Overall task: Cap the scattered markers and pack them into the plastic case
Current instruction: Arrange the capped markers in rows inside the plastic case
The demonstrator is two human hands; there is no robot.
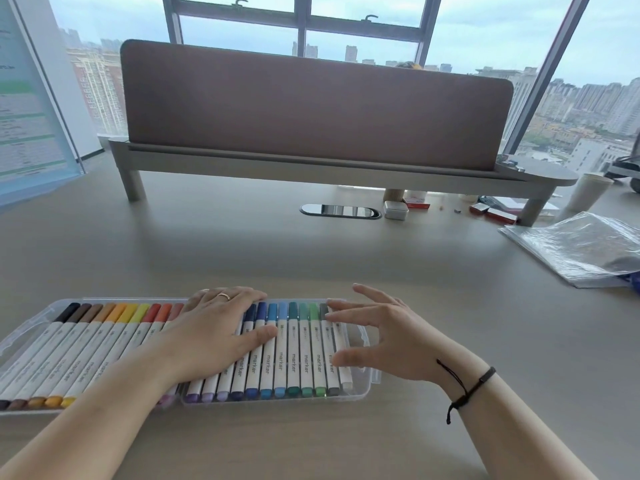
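Observation:
A clear plastic case (363,389) lies on the desk near me, filled with a row of capped markers (291,355) running from black and brown at the left through yellows and reds to blues, greens and grey at the right. My left hand (211,334) lies flat across the middle of the row, fingers straight, covering several markers. My right hand (384,337) hovers over the case's right end with fingers spread, its fingertips touching the grey marker (333,368) and the white one (344,372).
A brown divider panel (311,105) on a raised shelf stands across the back of the desk. A clear plastic bag (581,247) lies at the right. A small white box (395,210), red packets (495,213) and a paper cup (587,192) sit under and beside the shelf.

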